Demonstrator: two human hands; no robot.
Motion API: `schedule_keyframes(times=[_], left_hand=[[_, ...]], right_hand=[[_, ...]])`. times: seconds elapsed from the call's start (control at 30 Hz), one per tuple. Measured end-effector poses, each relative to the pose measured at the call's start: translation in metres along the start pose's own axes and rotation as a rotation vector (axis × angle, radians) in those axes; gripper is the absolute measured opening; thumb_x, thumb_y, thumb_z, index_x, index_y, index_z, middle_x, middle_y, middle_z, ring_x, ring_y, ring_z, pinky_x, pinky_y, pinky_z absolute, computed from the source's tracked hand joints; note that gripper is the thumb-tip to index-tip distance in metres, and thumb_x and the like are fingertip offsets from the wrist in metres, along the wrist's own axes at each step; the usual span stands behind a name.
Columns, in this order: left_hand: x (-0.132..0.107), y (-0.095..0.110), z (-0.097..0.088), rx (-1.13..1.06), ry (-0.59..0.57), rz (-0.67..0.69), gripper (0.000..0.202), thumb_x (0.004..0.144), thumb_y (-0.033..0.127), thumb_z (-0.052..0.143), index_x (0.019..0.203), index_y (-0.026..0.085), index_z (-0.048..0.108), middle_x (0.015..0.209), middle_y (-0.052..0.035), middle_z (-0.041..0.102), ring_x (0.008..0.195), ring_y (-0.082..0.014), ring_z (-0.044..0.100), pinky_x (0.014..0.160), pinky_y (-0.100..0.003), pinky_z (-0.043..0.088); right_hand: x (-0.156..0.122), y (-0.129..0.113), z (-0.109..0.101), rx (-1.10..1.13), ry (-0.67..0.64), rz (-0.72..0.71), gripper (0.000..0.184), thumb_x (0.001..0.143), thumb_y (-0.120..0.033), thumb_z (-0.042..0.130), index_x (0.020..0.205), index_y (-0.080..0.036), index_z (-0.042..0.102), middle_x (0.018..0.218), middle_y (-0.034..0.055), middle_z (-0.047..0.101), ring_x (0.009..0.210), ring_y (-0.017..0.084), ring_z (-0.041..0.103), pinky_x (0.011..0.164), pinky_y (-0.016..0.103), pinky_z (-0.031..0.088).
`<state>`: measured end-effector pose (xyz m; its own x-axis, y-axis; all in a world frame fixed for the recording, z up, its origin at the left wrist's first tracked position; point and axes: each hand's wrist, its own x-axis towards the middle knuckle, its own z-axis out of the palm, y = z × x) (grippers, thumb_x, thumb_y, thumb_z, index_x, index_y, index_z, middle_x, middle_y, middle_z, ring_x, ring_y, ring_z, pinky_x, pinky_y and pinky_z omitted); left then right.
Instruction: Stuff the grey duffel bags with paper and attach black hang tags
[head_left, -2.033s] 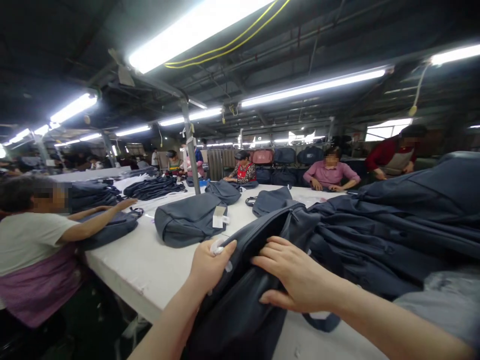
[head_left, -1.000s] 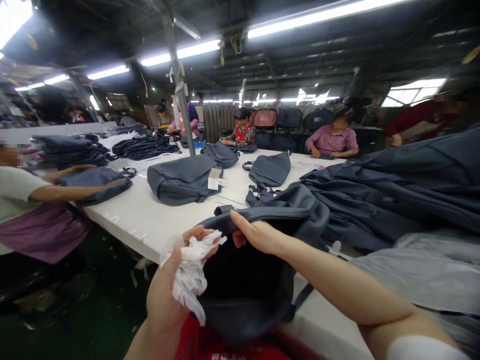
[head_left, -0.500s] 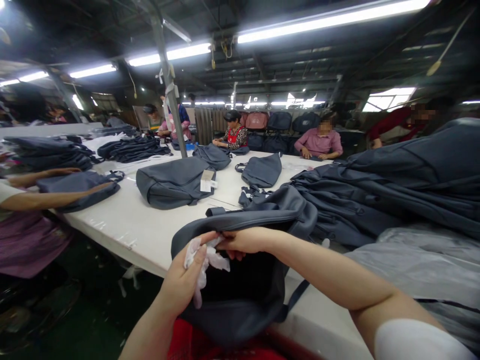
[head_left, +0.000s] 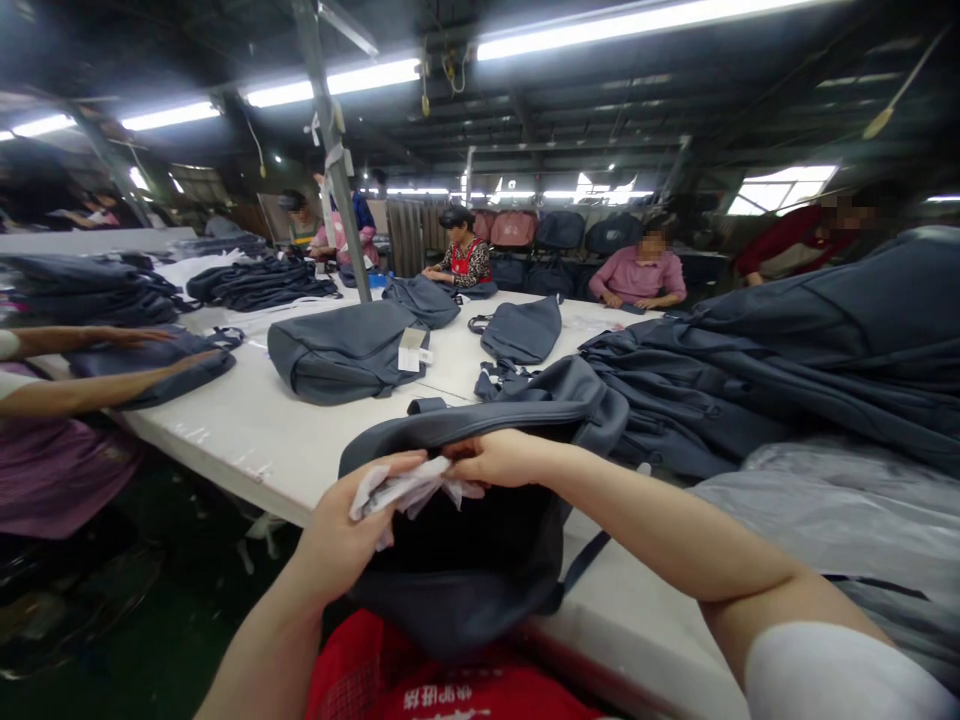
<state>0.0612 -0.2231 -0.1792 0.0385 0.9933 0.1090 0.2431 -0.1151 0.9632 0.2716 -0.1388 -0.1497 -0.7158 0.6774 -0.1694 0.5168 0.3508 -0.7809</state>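
Observation:
A dark blue-grey backpack (head_left: 465, 610) lies at the table's front edge with its mouth open toward me, its inside black. My left hand (head_left: 337, 535) is closed round a crumpled piece of thin white plastic or tissue (head_left: 405, 488) at the left of the opening. Its exact material I cannot make out. At the upper rim, my right hand (head_left: 499, 458) pinches the other end of that white sheet, which stretches between both hands. The right fingertips are partly hidden.
A pile of dark backpacks (head_left: 825, 350) rises on the right beside clear plastic bags (head_left: 840, 510). Another backpack (head_left: 337, 350) with a tag lies ahead on the white table (head_left: 225, 430). A co-worker's arms (head_left: 97, 395) press a bag at left. Several people sit across.
The white sheet is pulled out straighter between my hands. My left hand has shifted slightly left and my right hand slightly right and up.

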Motion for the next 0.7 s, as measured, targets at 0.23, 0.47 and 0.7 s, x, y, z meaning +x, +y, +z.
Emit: schedule_keyframes(times=[0.23, 0.47, 0.7], left_hand=[[0.01, 0.019, -0.046, 0.132, 0.299, 0.094, 0.043, 0.055, 0.024, 0.064, 0.097, 0.019, 0.073, 0.09, -0.0078, 0.074, 0.072, -0.0223, 0.066, 0.054, -0.025, 0.053], [0.007, 0.017, -0.023, 0.414, 0.254, 0.224, 0.032, 0.064, 0.027, 0.059, 0.092, 0.023, 0.074, 0.091, -0.0046, 0.073, 0.083, -0.0262, 0.067, 0.08, -0.035, 0.055], [0.014, 0.022, 0.006, 0.58, 0.195, 0.42, 0.041, 0.064, 0.02, 0.054, 0.101, 0.022, 0.07, 0.099, -0.0047, 0.071, 0.094, -0.0269, 0.064, 0.093, -0.036, 0.05]], right_hand=[[-0.016, -0.013, -0.026, -0.25, 0.205, 0.067, 0.02, 0.087, -0.027, 0.056, 0.096, -0.017, 0.07, 0.064, -0.0017, 0.066, 0.063, 0.012, 0.062, 0.066, 0.021, 0.047], [-0.005, -0.017, 0.001, 0.429, 0.022, 0.048, 0.024, 0.09, -0.022, 0.049, 0.102, -0.008, 0.066, 0.071, 0.0043, 0.069, 0.06, 0.012, 0.063, 0.063, 0.023, 0.052], [-0.002, -0.028, -0.009, 0.014, -0.138, -0.033, 0.02, 0.084, -0.028, 0.059, 0.085, -0.01, 0.069, 0.067, 0.0001, 0.064, 0.062, 0.011, 0.057, 0.06, 0.02, 0.046]])
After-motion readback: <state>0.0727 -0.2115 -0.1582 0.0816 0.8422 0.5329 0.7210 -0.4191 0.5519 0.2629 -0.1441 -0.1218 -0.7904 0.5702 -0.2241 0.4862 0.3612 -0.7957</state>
